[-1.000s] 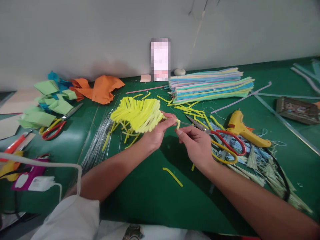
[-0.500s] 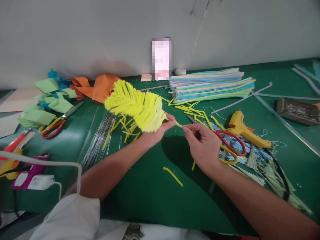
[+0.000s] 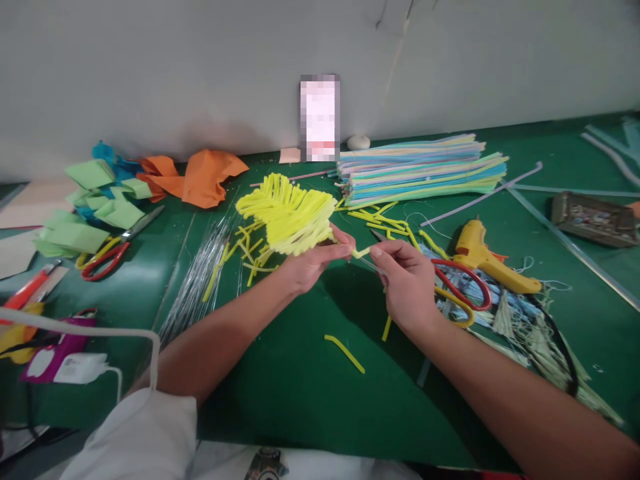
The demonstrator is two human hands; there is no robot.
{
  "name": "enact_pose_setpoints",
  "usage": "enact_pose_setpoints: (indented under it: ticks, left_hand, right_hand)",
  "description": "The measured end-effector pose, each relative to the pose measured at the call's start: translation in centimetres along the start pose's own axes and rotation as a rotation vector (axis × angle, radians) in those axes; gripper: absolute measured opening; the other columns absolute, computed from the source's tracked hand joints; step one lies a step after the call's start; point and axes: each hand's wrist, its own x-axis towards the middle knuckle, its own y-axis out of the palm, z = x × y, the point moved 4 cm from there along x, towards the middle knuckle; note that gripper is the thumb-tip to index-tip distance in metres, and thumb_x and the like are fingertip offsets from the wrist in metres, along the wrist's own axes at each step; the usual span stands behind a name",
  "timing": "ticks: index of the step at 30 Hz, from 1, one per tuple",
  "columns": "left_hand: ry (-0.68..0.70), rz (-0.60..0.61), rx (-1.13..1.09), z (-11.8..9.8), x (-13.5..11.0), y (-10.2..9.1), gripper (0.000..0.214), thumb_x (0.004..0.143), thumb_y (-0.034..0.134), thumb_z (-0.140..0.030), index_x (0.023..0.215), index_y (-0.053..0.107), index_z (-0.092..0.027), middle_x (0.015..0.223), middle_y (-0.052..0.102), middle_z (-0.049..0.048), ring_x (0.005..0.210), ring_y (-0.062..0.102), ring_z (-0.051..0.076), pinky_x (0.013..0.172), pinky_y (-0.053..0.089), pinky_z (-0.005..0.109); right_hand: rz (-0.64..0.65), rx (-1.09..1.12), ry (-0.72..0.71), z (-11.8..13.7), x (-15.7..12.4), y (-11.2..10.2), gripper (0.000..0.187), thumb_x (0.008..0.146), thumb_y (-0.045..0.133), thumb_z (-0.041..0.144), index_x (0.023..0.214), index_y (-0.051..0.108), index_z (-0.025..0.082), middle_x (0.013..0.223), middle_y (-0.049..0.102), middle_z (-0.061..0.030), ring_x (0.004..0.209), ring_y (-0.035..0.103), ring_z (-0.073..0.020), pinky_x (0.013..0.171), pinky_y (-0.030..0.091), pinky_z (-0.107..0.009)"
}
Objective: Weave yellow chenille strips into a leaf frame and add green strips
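My left hand (image 3: 313, 261) is closed on the base of a yellow pipe-cleaner leaf (image 3: 287, 213), a fan of looped strands held just above the green table (image 3: 300, 393). My right hand (image 3: 407, 283) pinches the short yellow stem end (image 3: 361, 253) that sticks out of the leaf's base, its fingers pressed together. The two hands are close, with fingertips nearly touching. Red-and-yellow scissors (image 3: 457, 287) lie on the table right behind my right hand.
A yellow glue gun (image 3: 485, 257) lies right of the scissors. A stack of pastel pipe cleaners (image 3: 420, 170) sits at the back. Cut yellow bits (image 3: 345, 353), thin wires (image 3: 197, 283), paper scraps (image 3: 100, 200), orange paper (image 3: 210, 177) and a second pair of scissors (image 3: 113, 250) lie around.
The leaf was lifted and tipped up to the left, then lowered and turned back toward the table. My right hand kept its pinch on the stem end and shifted slightly.
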Motion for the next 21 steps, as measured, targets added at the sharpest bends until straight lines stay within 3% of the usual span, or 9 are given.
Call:
enact_pose_setpoints:
  ticks: [4,8,12,16,21]
  left_hand:
    - [-0.031,-0.045,-0.059,0.1,-0.1,0.1,0.026,0.062,0.084,-0.028,0.070,0.062,-0.018,0.071,0.060,-0.0039,0.067,0.056,0.008,0.072,0.047,0.026]
    - [0.027,-0.122,-0.064,0.1,-0.2,0.3,0.027,0.061,0.084,-0.031,0.069,0.061,-0.019,0.072,0.060,-0.0038,0.067,0.056,0.009,0.071,0.050,0.027]
    - [0.131,-0.225,0.032,0.5,-0.4,0.2,0.024,0.066,0.081,-0.032,0.070,0.061,-0.019,0.073,0.062,-0.0026,0.068,0.060,0.011,0.068,0.052,0.029]
    - [0.331,-0.357,0.181,0.5,-0.6,-0.6,0.022,0.067,0.082,-0.028,0.074,0.062,-0.019,0.080,0.067,-0.0005,0.079,0.066,0.015,0.076,0.055,0.033]
    - [0.455,-0.357,0.422,0.1,-0.5,-1.3,0.016,0.073,0.078,-0.028,0.076,0.065,-0.019,0.084,0.068,0.0013,0.083,0.066,0.016,0.082,0.054,0.036]
  right_hand:
    - [0.120,0.035,0.078,-0.7,0.3,0.6,0.025,0.074,0.075,0.041,0.070,0.066,0.019,0.050,0.049,0.0058,0.044,0.038,-0.0076,0.041,0.028,-0.022]
    - [0.192,-0.116,0.036,0.4,-0.4,1.2,0.025,0.079,0.069,0.043,0.073,0.070,0.019,0.053,0.054,0.0034,0.047,0.044,-0.0095,0.046,0.035,-0.024]
    - [0.202,-0.325,-0.128,1.6,-1.4,1.6,0.024,0.086,0.060,0.038,0.077,0.073,0.020,0.057,0.060,0.0017,0.052,0.051,-0.0118,0.053,0.043,-0.026]
    - [0.193,-0.443,-0.264,1.8,-1.8,1.7,0.023,0.089,0.056,0.034,0.082,0.074,0.021,0.063,0.065,0.0005,0.058,0.057,-0.0140,0.057,0.047,-0.027]
    - [0.119,-0.500,-0.299,1.8,-1.7,1.1,0.019,0.086,0.061,0.032,0.085,0.075,0.019,0.064,0.066,0.0002,0.054,0.055,-0.0125,0.052,0.044,-0.026]
